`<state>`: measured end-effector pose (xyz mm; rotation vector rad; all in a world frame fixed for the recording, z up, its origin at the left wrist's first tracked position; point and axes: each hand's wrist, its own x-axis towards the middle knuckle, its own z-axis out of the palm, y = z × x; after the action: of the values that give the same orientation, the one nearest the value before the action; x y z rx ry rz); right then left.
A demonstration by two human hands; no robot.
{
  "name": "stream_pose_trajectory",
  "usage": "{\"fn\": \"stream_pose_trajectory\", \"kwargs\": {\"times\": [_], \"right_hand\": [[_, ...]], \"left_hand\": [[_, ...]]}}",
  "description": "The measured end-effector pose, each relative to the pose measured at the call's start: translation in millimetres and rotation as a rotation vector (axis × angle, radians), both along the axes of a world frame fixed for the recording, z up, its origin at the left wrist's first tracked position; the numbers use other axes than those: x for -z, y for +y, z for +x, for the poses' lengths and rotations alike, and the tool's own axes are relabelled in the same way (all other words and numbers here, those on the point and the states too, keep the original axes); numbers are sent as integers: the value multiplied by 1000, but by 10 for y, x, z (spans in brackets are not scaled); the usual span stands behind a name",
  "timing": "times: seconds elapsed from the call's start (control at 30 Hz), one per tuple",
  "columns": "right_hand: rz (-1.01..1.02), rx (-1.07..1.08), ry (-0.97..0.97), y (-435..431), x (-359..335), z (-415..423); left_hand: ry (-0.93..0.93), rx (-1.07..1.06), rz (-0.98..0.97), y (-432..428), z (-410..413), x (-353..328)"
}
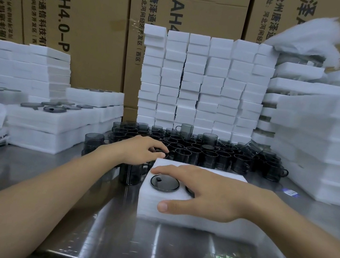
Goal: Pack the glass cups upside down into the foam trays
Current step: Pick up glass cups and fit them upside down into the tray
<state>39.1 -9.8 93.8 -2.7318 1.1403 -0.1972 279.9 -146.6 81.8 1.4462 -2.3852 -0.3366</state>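
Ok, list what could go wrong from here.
1. The left grip pinches the picked cup inside the tightly packed cluster of cups. Lifting it could knock neighbours, and a tilted cup leans there.
2. The right grip covers the foam tray slot beside the seated cup, blocking the next insertion.
3. A loose cup stands right beside the tray, so shifting the tray may topple it.

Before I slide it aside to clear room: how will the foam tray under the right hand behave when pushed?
The foam tray probably feels light and slightly squashy, being white packing foam. On the shiny steel table it may slide easily. The upside-down glass cup sits sunk in its pocket, so it likely won't tip, though glass is breakable.
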Motion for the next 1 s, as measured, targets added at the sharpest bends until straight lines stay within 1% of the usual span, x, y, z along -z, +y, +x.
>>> {"fn": "stream_pose_trajectory", "kwargs": {"times": [0.27,0.37,0.47,0.57,0.67,0.73,0.8,0.87,1.0], "right_hand": [[-21,-10,-12,-25,18,-7],[-20,-31,-20,-41,25,-17],[12,-34,-37,-50,13,-39],[-13,-4,-125,-73,-11,-39],[-164,83,-314,-156,-17,-54],[-303,154,-410,-229,-20,-91],[-420,224,-468,-292,-23,-142],[-460,265,-520,-333,-24,-177],[-462,266,-589,-385,8,-181]], "left_hand": [[50,-19,12,-18,57,-28],[57,-55,-23,-5,42,-11],[102,-131,-104,35,27,-15],[239,-188,-250,93,-15,-72],[479,-151,-345,191,-120,-158],[630,-77,-337,267,-199,-207],[725,9,-301,335,-274,-243],[782,59,-265,382,-347,-262],[892,108,-155,463,-454,-262]]}}
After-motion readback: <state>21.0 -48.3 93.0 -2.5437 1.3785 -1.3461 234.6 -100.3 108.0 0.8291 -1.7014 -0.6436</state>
